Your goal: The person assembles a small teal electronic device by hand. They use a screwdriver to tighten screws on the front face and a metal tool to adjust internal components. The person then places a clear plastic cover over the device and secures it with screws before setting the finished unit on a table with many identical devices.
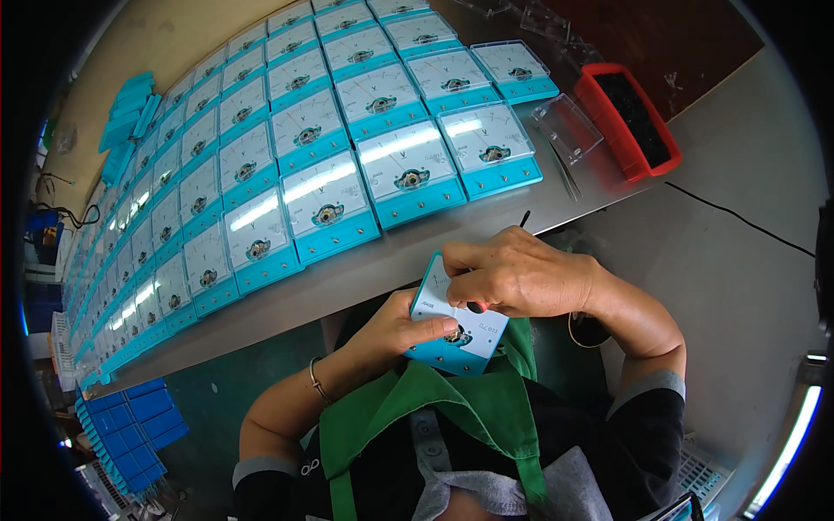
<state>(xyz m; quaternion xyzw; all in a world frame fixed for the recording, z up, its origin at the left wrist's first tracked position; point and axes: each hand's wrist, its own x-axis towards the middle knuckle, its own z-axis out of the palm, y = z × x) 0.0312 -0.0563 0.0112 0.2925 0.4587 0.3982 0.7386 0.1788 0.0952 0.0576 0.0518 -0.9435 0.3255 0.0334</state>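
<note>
My left hand (391, 334) grips a panel meter (486, 328) by its left side, thumb across the front, over my lap at the bench edge. It has a light blue base, a white dial plate and a brass-coloured movement low on the dial; no clear cover shows on it. Over the upper dial, my right hand (526, 278) is closed round a slim tool (526, 218). The tool's dark end sticks out above the knuckles and a red part shows under the fingers; its exact kind is hidden. Beyond my hands stand rows of similar meters (413, 176) with clear covers.
A loose clear cover (566, 128) and metal tweezers (566, 174) lie right of the meters. Beside them stands a red bin (587, 108) of small dark parts. More clear covers (546, 22) lie at the back. Blue bases (130, 108) are piled far left; blue boxes (143, 425) stand lower left.
</note>
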